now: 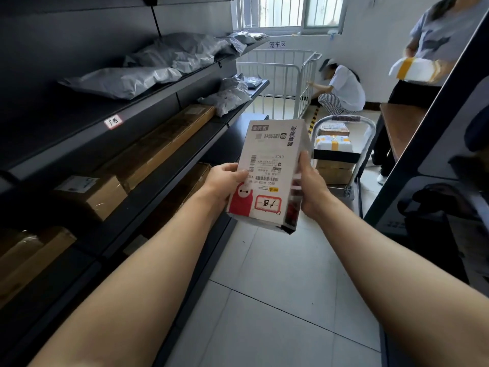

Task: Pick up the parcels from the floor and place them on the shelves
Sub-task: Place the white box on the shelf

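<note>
A white cardboard parcel (270, 165) with a shipping label and a red cartoon sticker is held up in the aisle at chest height, above the tiled floor. My left hand (225, 182) grips its left edge and my right hand (312, 186) grips its right edge. The dark shelves (148, 165) stand to my left, a short reach from the parcel. They hold grey poly bags (127, 80) on the upper tier and brown cartons (158, 144) on the tiers below.
A trolley (341, 154) stacked with boxes stands ahead in the aisle. A person (341, 88) crouches by a metal cage at the back wall. Another person (434, 49) at the right holds a white parcel. A second dark rack (434, 154) edges the right side.
</note>
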Available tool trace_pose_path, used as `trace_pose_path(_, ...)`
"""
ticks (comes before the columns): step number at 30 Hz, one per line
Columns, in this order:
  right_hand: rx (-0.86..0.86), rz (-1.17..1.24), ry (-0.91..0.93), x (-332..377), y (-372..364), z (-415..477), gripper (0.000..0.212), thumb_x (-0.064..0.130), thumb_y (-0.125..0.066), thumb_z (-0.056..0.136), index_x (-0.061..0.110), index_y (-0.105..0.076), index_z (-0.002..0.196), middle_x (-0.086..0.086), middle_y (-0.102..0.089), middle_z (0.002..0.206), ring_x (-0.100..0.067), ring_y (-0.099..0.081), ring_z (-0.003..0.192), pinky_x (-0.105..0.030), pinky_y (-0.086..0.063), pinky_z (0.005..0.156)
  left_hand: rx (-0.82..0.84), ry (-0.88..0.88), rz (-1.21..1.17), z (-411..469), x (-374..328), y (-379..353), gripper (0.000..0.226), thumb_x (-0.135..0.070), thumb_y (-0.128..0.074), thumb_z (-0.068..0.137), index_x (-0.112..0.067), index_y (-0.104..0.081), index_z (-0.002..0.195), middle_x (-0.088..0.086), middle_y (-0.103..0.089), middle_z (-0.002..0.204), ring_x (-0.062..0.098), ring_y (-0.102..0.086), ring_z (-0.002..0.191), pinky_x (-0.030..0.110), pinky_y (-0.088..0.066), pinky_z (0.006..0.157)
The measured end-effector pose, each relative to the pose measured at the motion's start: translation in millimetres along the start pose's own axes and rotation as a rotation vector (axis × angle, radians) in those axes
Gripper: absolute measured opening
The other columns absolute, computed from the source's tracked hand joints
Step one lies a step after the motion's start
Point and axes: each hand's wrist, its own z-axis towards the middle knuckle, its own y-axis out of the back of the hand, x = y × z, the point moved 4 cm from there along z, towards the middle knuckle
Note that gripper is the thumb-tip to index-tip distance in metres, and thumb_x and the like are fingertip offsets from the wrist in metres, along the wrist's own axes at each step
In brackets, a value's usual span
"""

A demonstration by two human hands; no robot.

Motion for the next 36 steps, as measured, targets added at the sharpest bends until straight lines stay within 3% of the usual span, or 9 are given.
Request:
trace_pose_path(2, 0.115, -0.086, 0.019, 1, -4, -9, 0.064, 0.065, -0.029, 0.096, 0.016, -0.058, 0.125, -0.002, -0.069, 0.083, -0.018, -0.071, 0.067, -0.027, -0.055, 0.052, -0.013, -0.007, -0.005, -3, -1, 0, 0.034, -0.023, -0.059, 0.094, -0.011, -0.056, 0.125, 0.011, -0.072, 0.111, 0.022, -0.072, 0.088, 0.028, -0.054, 0.059)
trace_pose_path(5, 0.184, -0.086, 0.010, 0, -5, -11, 0.052, 0.055, -0.043, 0.098, 0.017, -0.058, 0.130, 0.003, -0.075, 0.077, -0.011, -0.074, 0.057, -0.022, -0.055, 0.043, -0.013, -0.008, -0.009, -5, -2, 0, 0.033, -0.024, -0.059, 0.094, -0.012, -0.055, 0.125, 0.011, -0.072, 0.109, 0.023, -0.072, 0.087, 0.030, -0.056, 0.061)
trace_pose_path(9, 0.130, -0.120, -0.069, -2, -8, -13, 0.048, 0.059, -0.051, 0.093, 0.021, -0.062, 0.119, 0.001, -0.074, 0.084, -0.015, -0.074, 0.064, -0.027, -0.053, 0.052, 0.008, 0.002, -0.004, -6, -6, -1, 0.036, -0.027, -0.058, 0.094, -0.017, -0.049, 0.128, 0.010, -0.071, 0.109, 0.027, -0.071, 0.096, 0.044, -0.060, 0.083)
trace_pose_path(13, 0.009, -0.078, -0.097, 1, -12, -14, 0.074, 0.075, -0.046, 0.084, 0.020, -0.052, 0.132, -0.007, -0.073, 0.101, -0.023, -0.071, 0.075, -0.026, -0.054, 0.046, 0.088, 0.068, 0.040, -14, -6, -2, 0.034, -0.029, -0.054, 0.095, -0.033, -0.044, 0.128, 0.006, -0.071, 0.113, 0.024, -0.070, 0.099, 0.039, -0.057, 0.079)
trace_pose_path(17, 0.090, -0.102, -0.080, 9, -25, -16, 0.054, 0.057, -0.045, 0.096, 0.017, -0.052, 0.131, -0.001, -0.068, 0.089, -0.014, -0.063, 0.066, -0.021, -0.047, 0.041, -0.027, 0.061, 0.071, -18, -8, 10, 0.041, -0.038, -0.057, 0.092, -0.026, -0.043, 0.128, 0.005, -0.071, 0.110, 0.020, -0.070, 0.092, 0.034, -0.052, 0.066)
trace_pose_path(22, 0.214, -0.050, -0.064, 15, -47, -15, 0.041, 0.045, -0.050, 0.099, 0.016, -0.054, 0.128, -0.004, -0.074, 0.087, -0.017, -0.074, 0.062, -0.029, -0.059, 0.047, -0.105, 0.052, 0.087, -30, -17, 29, 0.052, -0.041, -0.060, 0.090, -0.018, -0.043, 0.134, 0.007, -0.070, 0.109, 0.022, -0.071, 0.095, 0.038, -0.059, 0.080)
trace_pose_path(28, 0.352, -0.307, -0.008, 27, -84, -17, 0.046, 0.039, -0.057, 0.098, 0.005, -0.051, 0.129, -0.008, -0.073, 0.086, -0.016, -0.073, 0.056, -0.026, -0.056, 0.044, -0.252, 0.122, -0.045, -62, -19, 61, 0.058, -0.039, -0.058, 0.092, -0.016, -0.033, 0.139, 0.005, -0.072, 0.096, 0.016, -0.074, 0.070, 0.028, -0.056, 0.049)
trace_pose_path(31, 0.416, -0.370, 0.027, 28, -107, -25, 0.040, 0.034, -0.057, 0.099, 0.009, -0.050, 0.130, -0.010, -0.075, 0.096, -0.021, -0.075, 0.072, -0.034, -0.061, 0.058, -0.361, 0.109, -0.109, -73, -12, 78, 0.064, -0.038, -0.060, 0.091, -0.020, -0.023, 0.140, 0.008, -0.070, 0.098, 0.021, -0.072, 0.080, 0.034, -0.054, 0.056)
trace_pose_path(36, 0.520, -0.551, 0.159, 37, -129, -39, 0.028, 0.030, -0.055, 0.100, 0.021, -0.054, 0.126, -0.008, -0.078, 0.095, -0.022, -0.078, 0.078, -0.039, -0.064, 0.070, -0.483, 0.057, -0.241, -94, -8, 106, 0.095, -0.059, -0.065, 0.078, -0.022, -0.012, 0.148, 0.010, -0.062, 0.122, 0.035, -0.061, 0.111, 0.063, -0.049, 0.093)
